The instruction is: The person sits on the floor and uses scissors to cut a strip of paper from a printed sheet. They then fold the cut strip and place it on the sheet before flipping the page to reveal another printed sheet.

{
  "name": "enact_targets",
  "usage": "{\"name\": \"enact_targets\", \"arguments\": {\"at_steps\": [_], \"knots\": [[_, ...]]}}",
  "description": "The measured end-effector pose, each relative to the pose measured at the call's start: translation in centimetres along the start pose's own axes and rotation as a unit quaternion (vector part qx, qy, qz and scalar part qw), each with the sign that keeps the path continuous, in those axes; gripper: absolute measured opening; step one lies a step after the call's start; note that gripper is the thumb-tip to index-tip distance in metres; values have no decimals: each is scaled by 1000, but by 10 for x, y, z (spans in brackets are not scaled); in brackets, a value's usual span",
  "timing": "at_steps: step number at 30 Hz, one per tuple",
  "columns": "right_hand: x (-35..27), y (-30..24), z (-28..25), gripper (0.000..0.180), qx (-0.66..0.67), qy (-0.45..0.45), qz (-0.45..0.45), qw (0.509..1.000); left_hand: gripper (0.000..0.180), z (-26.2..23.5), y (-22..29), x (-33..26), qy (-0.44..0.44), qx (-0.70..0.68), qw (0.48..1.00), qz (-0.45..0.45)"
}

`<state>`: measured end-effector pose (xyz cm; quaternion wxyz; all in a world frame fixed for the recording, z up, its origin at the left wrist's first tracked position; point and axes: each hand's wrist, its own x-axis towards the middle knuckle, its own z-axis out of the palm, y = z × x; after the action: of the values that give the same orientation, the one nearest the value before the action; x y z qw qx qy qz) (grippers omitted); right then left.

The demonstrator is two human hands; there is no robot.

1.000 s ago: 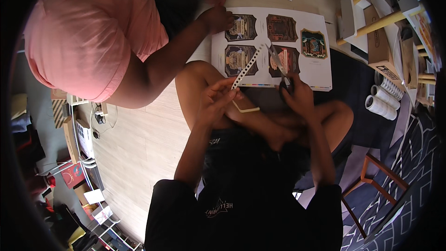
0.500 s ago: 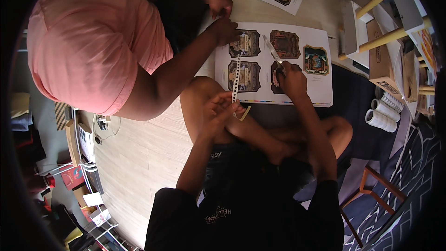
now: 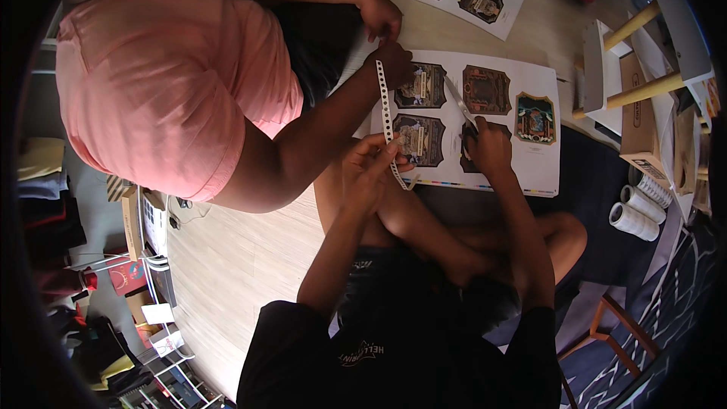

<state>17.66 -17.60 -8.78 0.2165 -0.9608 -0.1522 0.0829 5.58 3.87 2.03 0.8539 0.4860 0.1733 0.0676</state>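
Observation:
My left hand (image 3: 368,170) pinches a long white strip with a row of black dots (image 3: 385,98), which stands up from my fingers with its lower end curling below them. My right hand (image 3: 489,150) is closed round the handles of a pair of scissors (image 3: 459,98), blades pointing away over the sheet. Under both lies a large white printed sheet (image 3: 534,170) with several dark, ornate label designs. My right hand partly covers one lower design (image 3: 474,163). The strip passes in front of another person's forearm, near the sheet's left edge.
A person in a pink top (image 3: 166,83) sits at the left, one hand (image 3: 395,60) by the sheet's upper left corner. Another printed sheet (image 3: 507,24) lies farther off. At the right are white rolls (image 3: 634,222), a cardboard box (image 3: 644,121) and a white shelf with wooden legs (image 3: 632,26).
My left hand has lifted the strip slightly up and left, turning it to tilt the other way. The scissors stay over the sheet in my right hand. The whole view has shifted a little.

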Motion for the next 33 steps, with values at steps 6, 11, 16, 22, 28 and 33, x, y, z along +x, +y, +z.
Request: {"name": "enact_targets", "arguments": {"at_steps": [6,11,16,22,28,33], "knots": [[24,-16,-7,39,-4,44,-14,999,23,3,9,10,7,-31,999,-11],[56,-10,0,29,-83,-19,-16,996,23,11,15,15,5,-29,999,-21],[49,-78,-71,36,463,-110,37,879,21,6,18,14,-18,-5,998,-54],[27,-118,-89,18,635,-136,-28,760,15,15,5,7,-25,-35,996,-78],[26,-112,-95,16,568,-105,-75,813,14,14,14,6,-18,-102,984,-144],[26,-113,-105,13,562,-106,-110,813,16,7,17,5,-70,-211,955,-196]]}}
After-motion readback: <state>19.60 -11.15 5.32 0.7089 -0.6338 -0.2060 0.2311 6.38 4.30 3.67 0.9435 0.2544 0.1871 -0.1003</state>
